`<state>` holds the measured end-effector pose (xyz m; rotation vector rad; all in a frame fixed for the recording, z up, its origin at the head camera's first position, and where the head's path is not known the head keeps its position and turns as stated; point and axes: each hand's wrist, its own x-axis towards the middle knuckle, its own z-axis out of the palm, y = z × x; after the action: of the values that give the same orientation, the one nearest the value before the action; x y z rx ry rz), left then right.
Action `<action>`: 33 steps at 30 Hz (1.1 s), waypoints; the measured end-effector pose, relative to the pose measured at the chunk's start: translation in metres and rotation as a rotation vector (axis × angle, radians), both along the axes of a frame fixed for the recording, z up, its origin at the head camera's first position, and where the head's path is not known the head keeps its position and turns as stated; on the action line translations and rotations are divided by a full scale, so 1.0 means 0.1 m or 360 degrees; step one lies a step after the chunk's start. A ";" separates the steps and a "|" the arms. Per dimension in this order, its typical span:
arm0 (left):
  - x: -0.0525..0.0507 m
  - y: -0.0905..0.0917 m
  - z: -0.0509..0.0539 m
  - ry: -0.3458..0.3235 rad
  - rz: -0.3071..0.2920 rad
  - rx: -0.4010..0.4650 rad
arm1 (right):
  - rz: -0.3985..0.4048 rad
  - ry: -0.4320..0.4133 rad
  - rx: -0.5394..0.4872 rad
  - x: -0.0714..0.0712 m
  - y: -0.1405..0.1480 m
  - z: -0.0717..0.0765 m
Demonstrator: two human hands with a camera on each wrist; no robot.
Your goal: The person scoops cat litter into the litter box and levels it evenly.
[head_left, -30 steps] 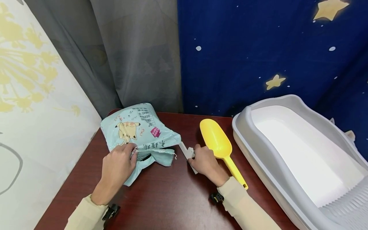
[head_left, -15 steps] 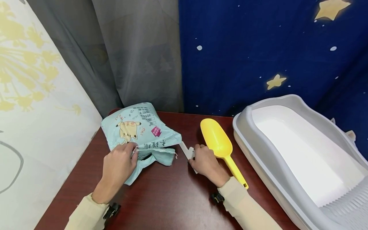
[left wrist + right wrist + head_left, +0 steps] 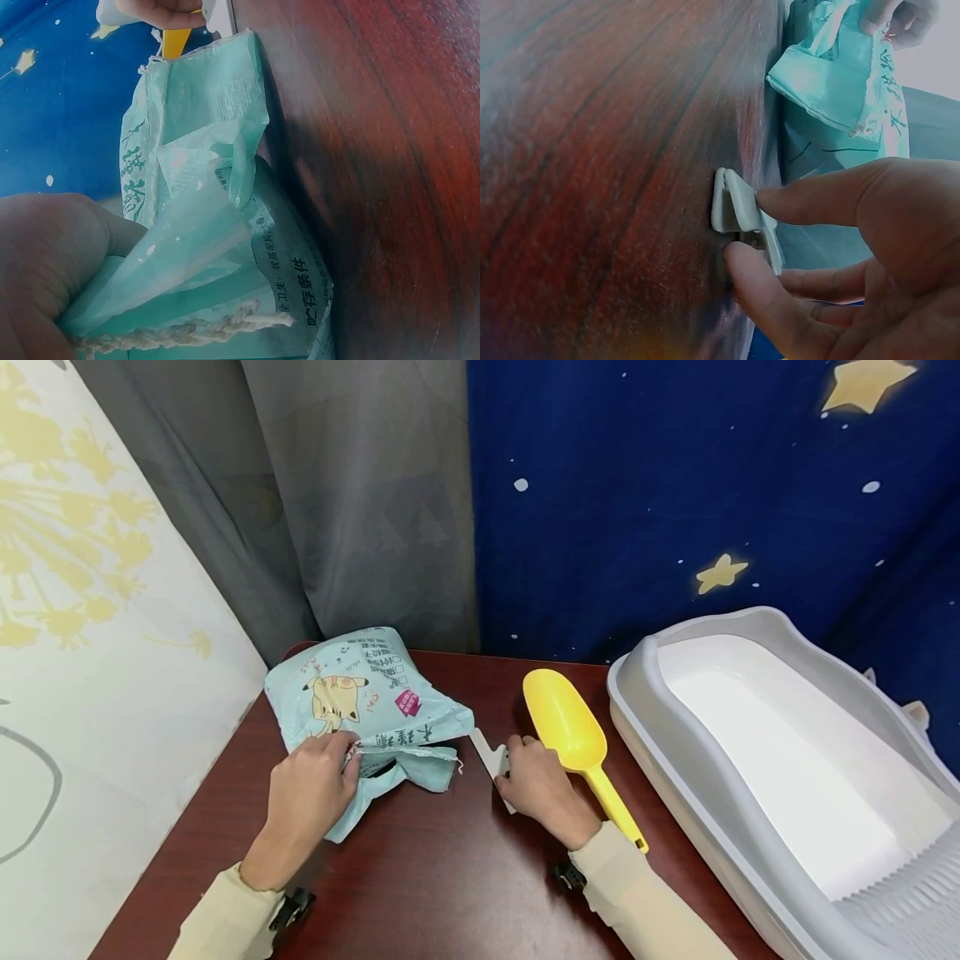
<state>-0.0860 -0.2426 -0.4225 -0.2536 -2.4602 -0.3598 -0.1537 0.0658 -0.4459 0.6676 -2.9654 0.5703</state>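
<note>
A pale teal printed bag [image 3: 360,681] lies at the back left of the table. The left hand [image 3: 311,789] pinches its gathered top edge; in the left wrist view the thumb lies over the crumpled plastic [image 3: 187,247], beside a braided string [image 3: 187,332]. Right of the bag, the right hand [image 3: 540,785] holds a white clip [image 3: 491,760] on the table between thumb and fingers. The right wrist view shows thumb and a fingertip on either side of the clip [image 3: 739,206]. One end of the clip lies close to the bag's corner.
A yellow scoop [image 3: 573,727] lies just right of the right hand, its handle pointing toward the front. A large grey and white litter tray [image 3: 675,760] takes up the right side. Curtains [image 3: 375,510] hang behind the dark red table [image 3: 420,893].
The view has shifted very slightly. Both hands stay nearly where they were, on the bag and on the clip.
</note>
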 end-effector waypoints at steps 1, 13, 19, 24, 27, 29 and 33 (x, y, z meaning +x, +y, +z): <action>0.00 0.00 0.00 0.0000 -0.0001 0.0000 | 0.0002 0.0012 0.0004 0.00 0.00 0.00; 0.00 0.00 -0.01 0.0011 -0.0003 0.0006 | -0.0065 0.0164 -0.0001 0.02 -0.02 0.16; 0.00 0.00 -0.01 0.0014 0.0001 0.0005 | 0.0003 0.0287 -0.0286 -0.06 -0.04 0.21; 0.00 0.00 -0.01 0.0009 0.0005 0.0005 | 0.0142 0.0255 -0.0585 -0.17 -0.11 0.20; 0.00 0.00 -0.02 0.0007 0.0007 0.0002 | 0.0189 0.0215 -0.0608 -0.19 -0.17 0.21; 0.00 0.00 -0.02 0.0007 0.0007 0.0000 | 0.0208 0.0206 -0.0587 -0.20 -0.21 0.21; 0.00 0.00 -0.01 0.0006 0.0002 0.0000 | 0.0232 0.0237 -0.0540 -0.22 -0.28 0.23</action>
<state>-0.0862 -0.2425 -0.4235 -0.2527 -2.4568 -0.3585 -0.1760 0.0377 -0.4228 0.8502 -2.6075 0.9596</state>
